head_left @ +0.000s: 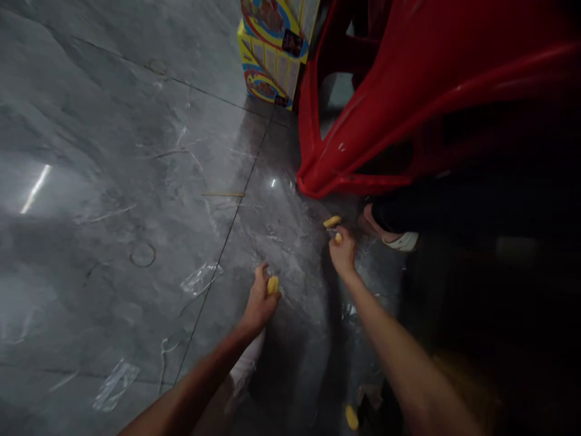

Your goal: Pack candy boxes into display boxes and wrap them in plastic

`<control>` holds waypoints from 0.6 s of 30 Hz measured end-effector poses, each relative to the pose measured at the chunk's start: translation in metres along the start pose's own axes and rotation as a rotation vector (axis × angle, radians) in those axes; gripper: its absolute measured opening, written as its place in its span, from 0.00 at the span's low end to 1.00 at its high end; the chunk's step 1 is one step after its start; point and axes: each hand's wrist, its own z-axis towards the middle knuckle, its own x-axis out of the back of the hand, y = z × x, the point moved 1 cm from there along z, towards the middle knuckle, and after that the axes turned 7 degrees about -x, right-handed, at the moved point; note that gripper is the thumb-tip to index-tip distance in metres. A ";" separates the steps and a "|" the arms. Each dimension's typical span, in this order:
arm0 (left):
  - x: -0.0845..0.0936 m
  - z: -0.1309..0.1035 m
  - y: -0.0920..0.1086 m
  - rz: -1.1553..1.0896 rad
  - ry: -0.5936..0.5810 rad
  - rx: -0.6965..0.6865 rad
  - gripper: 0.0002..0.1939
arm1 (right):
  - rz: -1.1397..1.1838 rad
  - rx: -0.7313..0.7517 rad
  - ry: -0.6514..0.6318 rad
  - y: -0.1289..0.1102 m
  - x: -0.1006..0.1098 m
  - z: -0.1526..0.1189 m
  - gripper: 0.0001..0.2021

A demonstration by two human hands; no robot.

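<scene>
Left hand (260,303) grip closed round yellow piece (273,285); right hand (344,254) likewise, second yellow piece (338,238); slackening fingers could drop either.

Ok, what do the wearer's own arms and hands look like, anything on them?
Left hand and right hand are both bare, no gloves. Left forearm and right forearm are slim and bare as far as the picture shows, with no sleeve, watch or bracelet visible. Fingers are too small and dim to rule out a ring.

Boxes (271,71) beside probably a red chair (385,79)
</scene>
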 end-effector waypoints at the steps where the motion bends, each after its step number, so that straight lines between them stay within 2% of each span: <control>1: -0.003 0.000 -0.002 -0.037 0.017 0.045 0.31 | 0.037 -0.015 -0.024 0.006 0.000 -0.023 0.14; 3: -0.010 0.007 0.000 0.026 0.065 0.099 0.24 | 0.109 -0.057 -0.047 0.016 0.000 -0.059 0.14; 5: -0.018 0.021 0.013 0.233 0.068 0.086 0.14 | 0.158 -0.138 -0.028 0.026 0.002 -0.082 0.18; 8: -0.038 0.048 0.046 0.628 -0.092 -0.086 0.07 | 0.236 -0.325 -0.034 0.047 0.010 -0.127 0.25; 10: -0.059 0.064 0.062 0.815 -0.225 -0.254 0.14 | 0.267 -0.437 -0.110 0.066 0.018 -0.183 0.21; 13: -0.093 0.083 0.066 0.938 -0.370 -0.394 0.24 | 0.213 -0.586 -0.208 0.099 0.040 -0.296 0.13; 16: -0.112 0.089 0.060 0.963 -0.388 -0.425 0.21 | 0.107 -0.697 -0.197 0.139 0.073 -0.393 0.12; 18: -0.113 0.085 0.061 0.956 -0.341 -0.421 0.20 | 0.048 -0.706 -0.187 0.173 0.090 -0.426 0.13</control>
